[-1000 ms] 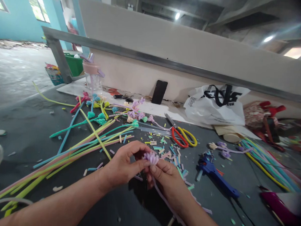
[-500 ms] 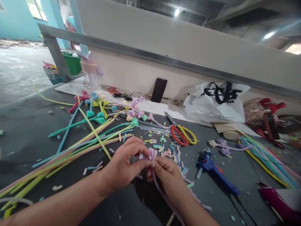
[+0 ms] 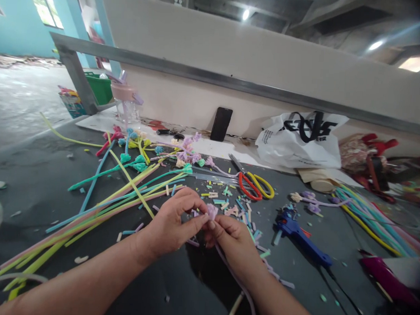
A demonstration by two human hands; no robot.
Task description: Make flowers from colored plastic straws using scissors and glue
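While both hands meet near the front edge of the dark counter [image 3: 40, 179], my left hand [image 3: 173, 227] pinches the small lilac fuzzy flower head [image 3: 212, 210] and my right hand [image 3: 233, 241] clamps its lilac stem [image 3: 238, 282] just below. I judge the petals could slip or flatten if the pinch tightens, since the grip is fingertip-only. At the far edge, a clear cup with a pink lid [image 3: 126, 106] looks empty; a white plastic bag [image 3: 300, 142] hides its contents.

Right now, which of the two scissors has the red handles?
The red-handled scissors are the pair nearer the hands, overlapping the yellow-handled scissors, whose loops lie further right, toward the white bag.
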